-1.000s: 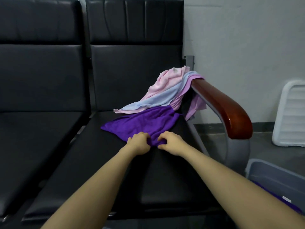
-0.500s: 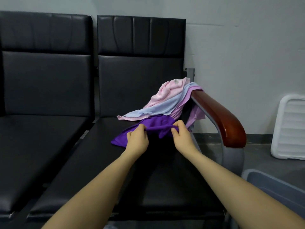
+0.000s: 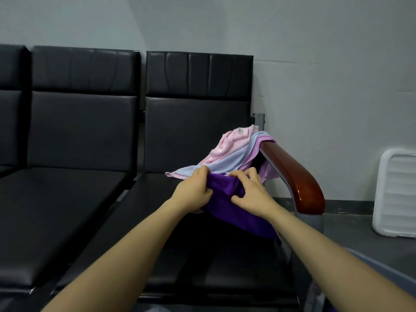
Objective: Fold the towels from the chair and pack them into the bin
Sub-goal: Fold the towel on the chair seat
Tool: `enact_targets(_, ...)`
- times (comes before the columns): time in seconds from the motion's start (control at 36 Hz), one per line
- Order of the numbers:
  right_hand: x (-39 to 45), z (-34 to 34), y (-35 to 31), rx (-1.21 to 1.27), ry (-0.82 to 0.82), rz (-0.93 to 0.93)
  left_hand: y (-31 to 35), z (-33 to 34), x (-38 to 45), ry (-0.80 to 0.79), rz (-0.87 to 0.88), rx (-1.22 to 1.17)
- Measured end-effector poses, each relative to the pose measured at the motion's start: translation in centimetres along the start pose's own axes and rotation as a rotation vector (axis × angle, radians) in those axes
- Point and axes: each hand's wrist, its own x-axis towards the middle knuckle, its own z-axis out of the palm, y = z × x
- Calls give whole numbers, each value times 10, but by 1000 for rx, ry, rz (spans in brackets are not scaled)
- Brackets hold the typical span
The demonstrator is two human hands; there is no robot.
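Both hands on purple towel [image 3: 234, 210], gripping far edge w/ curled fingers: left hand [image 3: 193, 192] at one end, right hand [image 3: 249, 192] at other, close together. Cloth lifted off chair seat [image 3: 157, 199], rest hanging below wrists toward armrest [image 3: 292, 176] side. Probably gathered like this to bring edge over edge, i.e. mid-fold, or to carry it off; can't tell which. Other towels, pink [image 3: 227, 145], light blue [image 3: 229, 163] & lilac [image 3: 261, 154], draped over armrest onto seat just behind hands, untouched, not yet folded. Bin [image 3: 369, 262] barely visible at lower right beside chair, contents not visible. White plastic lid [image 3: 396, 194] leaning on wall.
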Motion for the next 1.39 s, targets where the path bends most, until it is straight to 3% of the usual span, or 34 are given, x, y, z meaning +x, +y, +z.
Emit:
enact_targets(0.25, 3, -11, -18, -292, 84, 38, 14, -11, 3, 80, 122, 79)
enact_targets(0.47, 3, -28, -20, -174, 302, -25, 25, -20, 15, 87, 115, 263)
enact_targets(0.67, 1, -45, -28, 260, 490, 202, 26, -28, 11, 124, -45, 539)
enact_targets(0.94, 12, -62, -24, -34, 585, 263, 29, -68, 7, 356, -319, 236)
enact_targets(1.08, 19, -79, -41, -51, 578, 268, 43, -92, 13, 498, -232, 180)
enact_targets(1.28, 20, -112, -56, 22, 553, 304, 41, -119, 19, 593, -72, 409)
enact_targets(1.39, 23, -119, -55, 212, 578, 365, 33, -122, 19, 610, 56, 483)
